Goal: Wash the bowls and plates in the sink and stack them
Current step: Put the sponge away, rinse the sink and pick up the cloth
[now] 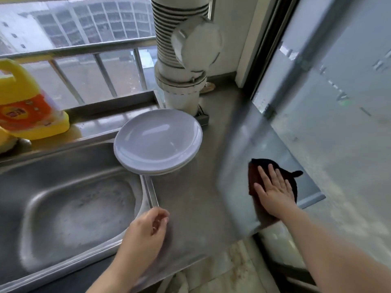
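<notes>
Left hand: left hand (148, 227) is hovering nearest the camera, over the counter just beside the sink's (69, 199) near right corner; fingers are hanging loosely curled and gripping nothing.
Right hand: right hand (273, 187) is lying flat, fingers straight and spread, pressing a dark cloth (281, 173) onto the steel surface well right of the sink.
Sink: basin is showing no dishes inside; its bottom is looking dull and wet.
Plates: stacked white plates (157, 141) are sitting at the sink's far right corner, the stack overhanging the rim slightly. No bowl can be told apart in the stack.
Task stage: judging by the bare basin and the stack, washing is appearing done and wiping down is under way.
Doing it well: palm should be keeping even pressure on the cloth, sweeping toward the sink so water is draining there, and steering wide of the overhanging stack, which a nudge could be tipping into the basin.
Surface: stainless counter (190, 199) is running right of the sink, streaked and reflective; its near edge is looking worn.
Beyond the sink: a yellow detergent jug (27, 102) is standing on the ledge at the far left; a white drain pipe (179, 60) is rising behind the plates.
Room: railing (80, 48) and window are facing an outside building; a glass sliding door (330, 81) is closing off the far right.
</notes>
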Available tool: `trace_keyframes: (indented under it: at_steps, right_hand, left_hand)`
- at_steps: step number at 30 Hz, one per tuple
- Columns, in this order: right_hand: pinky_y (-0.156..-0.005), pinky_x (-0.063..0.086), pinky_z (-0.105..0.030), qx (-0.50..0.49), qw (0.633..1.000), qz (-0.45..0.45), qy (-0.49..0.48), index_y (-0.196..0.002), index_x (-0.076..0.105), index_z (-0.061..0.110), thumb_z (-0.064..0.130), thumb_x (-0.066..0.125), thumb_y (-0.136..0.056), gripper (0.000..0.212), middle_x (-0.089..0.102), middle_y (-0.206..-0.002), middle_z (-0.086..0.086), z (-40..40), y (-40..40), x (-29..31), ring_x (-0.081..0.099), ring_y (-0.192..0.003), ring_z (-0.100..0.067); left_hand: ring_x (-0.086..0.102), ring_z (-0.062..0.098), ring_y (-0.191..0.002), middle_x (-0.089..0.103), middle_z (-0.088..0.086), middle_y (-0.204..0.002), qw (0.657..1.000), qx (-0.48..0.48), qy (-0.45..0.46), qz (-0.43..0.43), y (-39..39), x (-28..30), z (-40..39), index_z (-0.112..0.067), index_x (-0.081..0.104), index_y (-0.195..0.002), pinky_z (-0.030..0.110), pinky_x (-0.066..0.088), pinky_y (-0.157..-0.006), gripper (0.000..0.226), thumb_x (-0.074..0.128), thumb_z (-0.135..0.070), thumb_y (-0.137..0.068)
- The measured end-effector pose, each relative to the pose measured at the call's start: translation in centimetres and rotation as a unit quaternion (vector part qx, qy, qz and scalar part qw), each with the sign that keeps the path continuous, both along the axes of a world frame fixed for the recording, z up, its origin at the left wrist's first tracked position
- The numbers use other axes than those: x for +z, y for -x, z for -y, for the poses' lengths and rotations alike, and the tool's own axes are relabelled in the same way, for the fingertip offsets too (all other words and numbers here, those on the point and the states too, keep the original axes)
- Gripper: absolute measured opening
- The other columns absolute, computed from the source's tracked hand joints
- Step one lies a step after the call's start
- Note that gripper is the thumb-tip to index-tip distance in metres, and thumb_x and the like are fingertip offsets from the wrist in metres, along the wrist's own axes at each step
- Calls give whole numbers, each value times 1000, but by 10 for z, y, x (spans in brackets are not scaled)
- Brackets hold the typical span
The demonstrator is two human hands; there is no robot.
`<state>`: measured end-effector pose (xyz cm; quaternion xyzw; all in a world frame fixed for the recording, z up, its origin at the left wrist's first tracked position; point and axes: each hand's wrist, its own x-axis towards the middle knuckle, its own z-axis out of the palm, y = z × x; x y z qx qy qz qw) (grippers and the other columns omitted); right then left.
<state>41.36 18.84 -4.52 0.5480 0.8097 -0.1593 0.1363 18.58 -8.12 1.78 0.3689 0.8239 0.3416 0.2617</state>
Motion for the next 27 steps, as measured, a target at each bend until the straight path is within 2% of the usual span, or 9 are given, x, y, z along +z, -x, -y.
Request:
trace_keyframes:
  at_steps: [5,7,9,11,14,16,18,22,27]
  right_hand:
    - [-118,-6,-41,-131,991,14,11,-151,-10,32,49,20,-99,62,-21,-158,2,-18,49,6,-17,-145,-17]
    - [-118,-3,-39,-29,999,-26,-19,-152,-1,32,49,24,-97,62,-11,-160,1,12,84,-1,-7,-147,-16]
    - [-114,11,-38,78,992,-77,-58,-148,29,30,50,35,-89,63,20,-158,-1,52,109,-7,21,-144,-18]
    - [-109,18,-38,162,983,-90,-6,-142,39,34,54,42,-80,65,38,-150,1,87,115,-7,32,-138,-16]
    - [-109,19,-36,274,959,-64,10,-146,22,43,59,41,-82,68,31,-153,8,103,88,-6,32,-139,-10]
    - [-110,17,-35,273,961,-53,1,-146,22,45,60,41,-83,67,28,-154,10,88,59,-8,27,-141,-7]
    - [-113,9,-33,201,978,-45,-7,-146,18,48,62,34,-84,65,18,-157,12,62,32,-1,14,-143,-6]
    - [-113,-13,-29,78,997,-7,-6,-141,-16,47,69,0,-75,72,-31,-147,18,-35,-5,0,-20,-141,-3]
    - [-118,-6,-40,-53,998,35,-4,-150,-11,36,49,18,-99,60,-23,-157,4,-107,37,3,-18,-145,-14]
  left_hand:
    - [57,-3,-64,59,-15,-64,1000,10,13,-21,15,-19,-20,-43,53,-75,20,43,-62,40,67,-7,-84]
    - [58,3,-63,61,-14,-69,999,26,18,-12,16,-22,-30,-42,54,-72,23,45,-63,37,64,-9,-85]
    - [58,6,-67,63,-14,-74,1000,10,2,-14,12,-23,-44,-36,57,-78,22,45,-63,19,57,-18,-84]
    - [57,5,-71,66,-11,-78,1000,-19,-5,-20,5,-21,-62,-36,58,-88,19,42,-64,18,54,-18,-87]
    - [54,0,-72,61,-17,-83,998,-48,28,33,-6,-14,-88,-38,53,-97,12,35,-64,18,51,-20,-96]
    - [55,-5,-76,60,-17,-88,996,-71,18,45,-12,-13,-100,-35,53,-97,7,37,-69,17,52,-18,-95]
    - [56,-1,-79,61,-14,-89,996,-81,5,38,-15,-17,-107,-35,55,-92,9,39,-74,21,55,-13,-93]
    - [53,5,-82,60,-11,-82,998,-56,-8,5,-20,-25,-123,-35,52,-90,11,39,-72,14,51,-22,-85]
    - [53,-12,-81,58,-30,-85,999,-38,-9,-11,-29,-27,-118,-39,50,-97,-2,34,-69,16,47,-32,-83]
